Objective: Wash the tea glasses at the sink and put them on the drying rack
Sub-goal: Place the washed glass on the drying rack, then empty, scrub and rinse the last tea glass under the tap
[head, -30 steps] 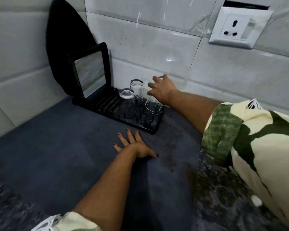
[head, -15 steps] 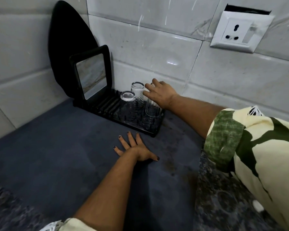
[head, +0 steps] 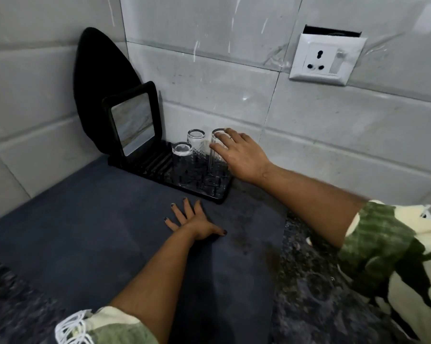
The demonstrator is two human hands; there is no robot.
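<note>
No legible writing appears on any item; a black-framed rectangular mirror stands at the left end of the black ribbed plastic drying rack; two clear inverted tea glasses sit on it; the left hand lies flat and empty on the dark blue mat; the right hand, lower than before, loosely covers a third clear glass, fingers spread, contact unclear, its right side hidden; a white wall socket is mounted rightward.

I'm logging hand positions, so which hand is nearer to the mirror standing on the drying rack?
Probably the right. The right hand rests on a glass on the rack, across it from the mirror. The left hand lies flat on the mat in front of the rack.
</note>
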